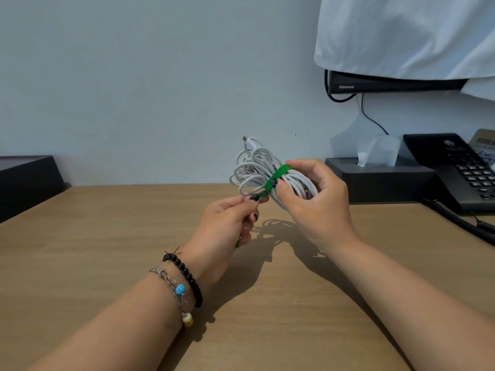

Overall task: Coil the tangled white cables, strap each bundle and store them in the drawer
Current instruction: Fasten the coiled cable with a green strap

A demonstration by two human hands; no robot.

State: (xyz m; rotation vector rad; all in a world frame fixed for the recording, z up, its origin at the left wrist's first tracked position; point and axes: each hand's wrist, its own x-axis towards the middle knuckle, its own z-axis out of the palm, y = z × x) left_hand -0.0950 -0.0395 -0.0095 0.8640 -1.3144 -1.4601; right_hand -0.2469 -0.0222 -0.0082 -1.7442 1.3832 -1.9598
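Right hand (316,199): fingers curled round the coiled white cable (257,170), thumb pressing the green strap (277,175) at mid-bundle.
Left hand (227,220): fingers pinch the strap's free tail just below the coil.
Position: bundle held above the table (107,250).
Progress: coiling apparently done; strapping under way.
Remaining: fastening, stowing; no drawer visible.

Pale grey-blue wall (134,76) behind a light wooden desk (107,236), brightly lit; black phone (460,167) and tissue box (380,180) at right, cloth-draped television (396,84) above
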